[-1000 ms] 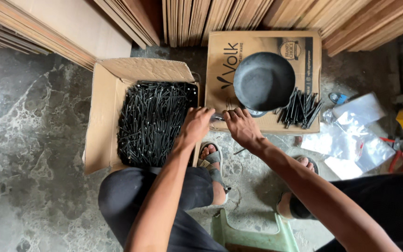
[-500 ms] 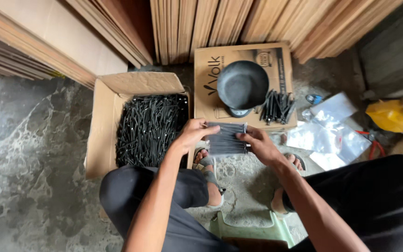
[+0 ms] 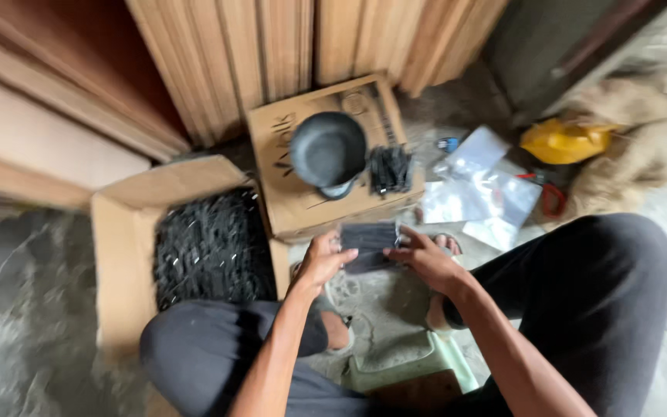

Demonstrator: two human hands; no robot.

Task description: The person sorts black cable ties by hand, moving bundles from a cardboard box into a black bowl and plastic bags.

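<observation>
Left hand [image 3: 323, 262] and right hand [image 3: 424, 261] both curled, fingers pinching opposite ends of dark bundle of black pieces [image 3: 369, 238], held above floor, just before closed cardboard box [image 3: 303, 205] bearing dark bowl [image 3: 328, 149].

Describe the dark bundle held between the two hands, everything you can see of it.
The dark bundle looks like a flat, roughly rectangular stack of thin black pieces, blurred here. It lies level above the floor, just in front of the closed cardboard box. The left hand grips its left end, the right hand its right end.
</observation>
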